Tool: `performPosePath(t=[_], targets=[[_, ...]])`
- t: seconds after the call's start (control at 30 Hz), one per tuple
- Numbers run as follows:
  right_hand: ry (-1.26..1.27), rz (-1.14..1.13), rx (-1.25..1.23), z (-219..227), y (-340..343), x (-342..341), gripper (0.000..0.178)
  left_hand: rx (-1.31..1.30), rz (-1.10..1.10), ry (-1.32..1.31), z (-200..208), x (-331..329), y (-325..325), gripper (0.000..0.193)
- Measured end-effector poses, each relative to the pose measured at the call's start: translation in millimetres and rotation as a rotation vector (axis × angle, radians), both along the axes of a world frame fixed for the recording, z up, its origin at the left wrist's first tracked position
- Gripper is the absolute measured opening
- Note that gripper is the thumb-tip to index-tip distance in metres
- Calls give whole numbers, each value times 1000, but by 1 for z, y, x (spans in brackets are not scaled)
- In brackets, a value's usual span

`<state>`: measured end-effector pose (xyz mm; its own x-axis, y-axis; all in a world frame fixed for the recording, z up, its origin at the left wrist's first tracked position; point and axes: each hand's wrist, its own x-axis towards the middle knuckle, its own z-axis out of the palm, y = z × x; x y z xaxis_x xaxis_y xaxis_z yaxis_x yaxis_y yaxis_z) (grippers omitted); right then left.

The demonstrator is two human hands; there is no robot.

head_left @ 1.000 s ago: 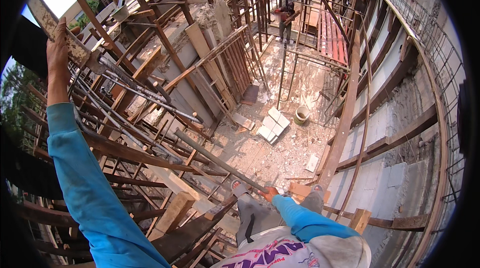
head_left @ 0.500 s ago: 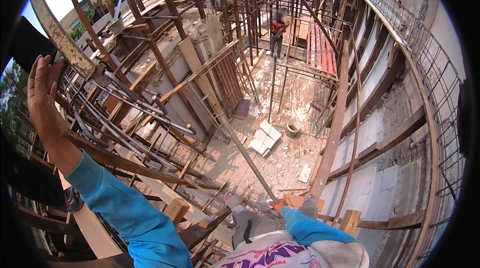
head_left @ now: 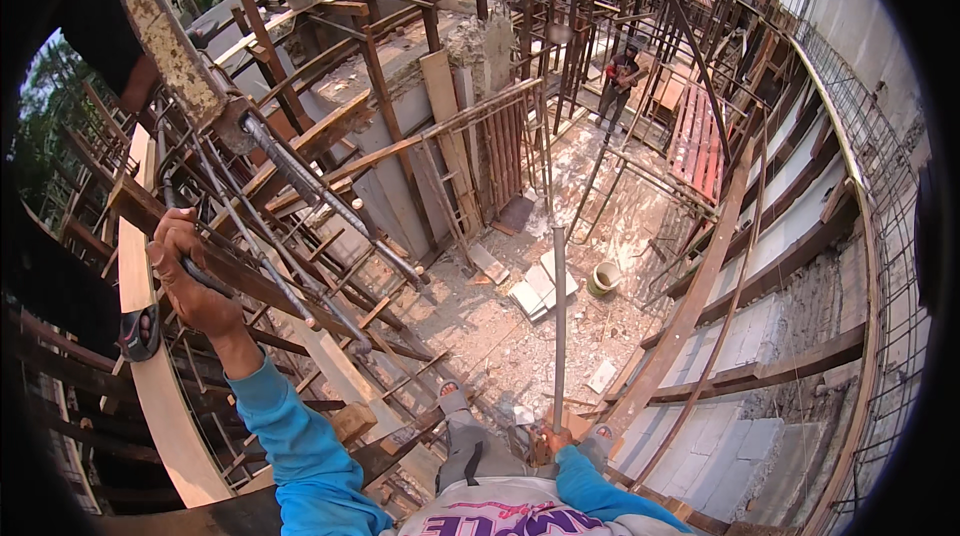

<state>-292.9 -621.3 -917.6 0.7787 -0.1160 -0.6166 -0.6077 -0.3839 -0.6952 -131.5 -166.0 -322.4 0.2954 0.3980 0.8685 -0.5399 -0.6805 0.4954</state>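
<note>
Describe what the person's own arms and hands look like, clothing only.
Both arms wear long, bright blue sleeves reaching to the wrists, slightly creased. The left hand is bare, with no glove, watch or ring to be seen. The right hand is bare too, though small in view, so fine detail cannot be told. The blue sleeves join a white shirt front with pink and dark lettering.

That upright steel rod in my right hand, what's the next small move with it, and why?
Probably tilt its top leftward toward the rebar bundle. The right hand grips the steel rod only at its base, so it stands free and unsupported, while the left hand already holds a bar in that bundle.
</note>
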Motion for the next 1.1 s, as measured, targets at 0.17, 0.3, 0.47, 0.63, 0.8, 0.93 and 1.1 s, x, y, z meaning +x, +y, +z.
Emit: performPosePath(t=[0.17, 0.3, 0.47, 0.63, 0.8, 0.93, 1.1], targets=[[9, -194, 227, 27, 1, 53, 32, -51, -24, -34, 0, 8, 1, 48], [-127, -248, 347, 58, 10, 113, 30, -61, -61, -67, -2, 7, 4, 43], [-313, -294, 370, 113, 22, 168, 28, -75, -6, -122, -2, 8, 1, 39], [-422, -154, 339, 164, 38, 186, 34, -3, 13, -87, -5, 6, 6, 39], [-439, -53, 373, 170, 53, 191, 37, -7, 12, -64, -6, 6, 8, 38], [-535, 68, 227, 159, 47, 201, 38, -44, -38, -88, -6, 11, 4, 38], [-619, 273, 120, 192, 70, 190, 45, -1, 2, -80, -5, 5, 10, 38]])
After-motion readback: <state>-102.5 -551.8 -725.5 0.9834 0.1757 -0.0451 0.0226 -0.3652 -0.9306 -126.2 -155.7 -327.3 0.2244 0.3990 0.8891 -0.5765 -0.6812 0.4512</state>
